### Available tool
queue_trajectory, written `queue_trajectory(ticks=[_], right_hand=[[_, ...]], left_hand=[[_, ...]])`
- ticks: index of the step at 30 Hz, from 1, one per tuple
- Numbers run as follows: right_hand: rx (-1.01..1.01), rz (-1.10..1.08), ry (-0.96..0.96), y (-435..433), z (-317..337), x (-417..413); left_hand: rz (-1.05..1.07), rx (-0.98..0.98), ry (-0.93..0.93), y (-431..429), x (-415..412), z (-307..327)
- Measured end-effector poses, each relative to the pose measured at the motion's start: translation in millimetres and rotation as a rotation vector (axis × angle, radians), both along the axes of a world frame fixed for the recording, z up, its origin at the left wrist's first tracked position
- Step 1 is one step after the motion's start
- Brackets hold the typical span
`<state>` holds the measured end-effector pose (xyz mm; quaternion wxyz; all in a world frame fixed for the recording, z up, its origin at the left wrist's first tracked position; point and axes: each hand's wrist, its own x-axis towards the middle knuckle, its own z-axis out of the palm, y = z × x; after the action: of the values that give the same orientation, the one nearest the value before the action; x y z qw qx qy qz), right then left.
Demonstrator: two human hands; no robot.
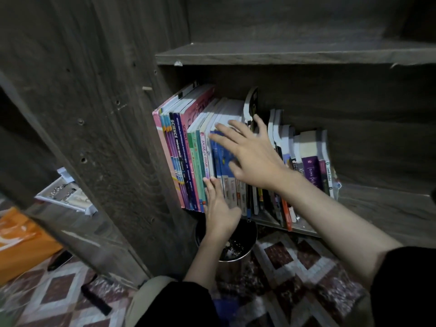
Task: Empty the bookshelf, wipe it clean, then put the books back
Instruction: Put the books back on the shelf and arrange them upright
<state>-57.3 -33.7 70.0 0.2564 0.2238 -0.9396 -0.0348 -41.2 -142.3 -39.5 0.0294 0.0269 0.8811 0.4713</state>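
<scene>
The dark wooden bookshelf (106,138) fills most of the view, and the row of books (188,149) on its lower board is the thing to steer by. The row stands upright with spines outward, packed tight at its left end against the side panel and sagging loosely at its right end, where nothing props it. The shelf board (283,54) above the row shows no books in the part in view. I judge the emptying has barely begun, or the refilling is almost done; the view alone cannot say which. Below the row lies a patterned mat (295,267), and well left of the row, past the side panel, an orange bag (21,244). Directly under the row's middle stands a metal bin (236,267) holding some scraps, probably placed there to catch dust. The right hand (250,156) lies flat with fingers spread across the upper spines of the blue books (221,156) in the row's middle, gripping nothing, apparently steadying or parting them. The left hand (219,208) presses straight fingers against the lower spines just left of there, also clasping nothing, likely bracing the tight left block. One taller black-and-white book (251,102) juts above the row.
</scene>
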Motion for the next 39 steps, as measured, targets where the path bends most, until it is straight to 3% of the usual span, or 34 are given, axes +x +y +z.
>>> queue_trajectory(ticks=[3, 6, 8, 10, 14, 20, 26, 31, 39], right_hand=[[-0.384, 0.138, 0.246, 17.3, -10.3, 10.6], [-0.620, 0.082, 0.332, 21.6, -22.5, 16.4], [-0.778, -0.002, 0.240, 25.3, -26.7, 13.2], [-0.857, -0.061, 0.014, 33.0, -29.4, 8.0], [-0.679, -0.067, -0.187, 48.2, -32.1, 0.1], [-0.495, -0.125, -0.249, 54.7, -23.0, -2.4], [-0.515, -0.108, -0.258, 53.3, -23.6, -1.2], [-0.541, -0.093, -0.251, 54.4, -26.4, -1.4], [-0.527, -0.115, -0.269, 53.9, -27.6, -2.4]], left_hand=[[0.196, 0.032, 0.197, -8.4, 5.7, 23.5], [0.267, 0.081, 0.480, -3.2, 9.4, 56.7], [0.174, 0.081, 0.584, 3.0, 5.1, 79.0], [0.030, 0.013, 0.656, 9.1, -3.9, 98.6], [-0.200, -0.243, 0.632, 17.4, -25.4, 119.3], [-0.171, -0.349, 0.612, 21.5, -28.2, 120.6], [-0.120, -0.310, 0.690, 15.1, 2.8, 110.6], [-0.037, -0.126, 0.797, 13.4, 15.0, 93.3], [-0.027, 0.020, 0.599, 25.9, -2.0, 89.5]])
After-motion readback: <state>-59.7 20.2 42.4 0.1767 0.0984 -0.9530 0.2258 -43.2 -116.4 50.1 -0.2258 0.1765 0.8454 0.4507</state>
